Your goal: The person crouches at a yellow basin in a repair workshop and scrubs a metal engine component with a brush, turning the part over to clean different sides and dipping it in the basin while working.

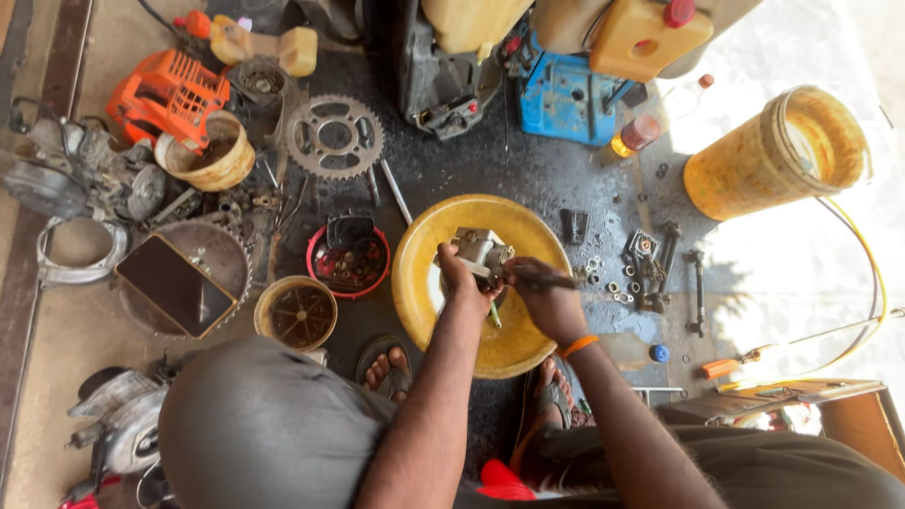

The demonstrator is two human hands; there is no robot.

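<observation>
Over the yellow basin (424, 273) on the oily floor (528, 179), the left hand (459, 280) has its fingers wrapped round a small grey metal engine part (479, 251), while the right hand (547, 300) pinches a thin dark tool (547, 280) against it.
</observation>
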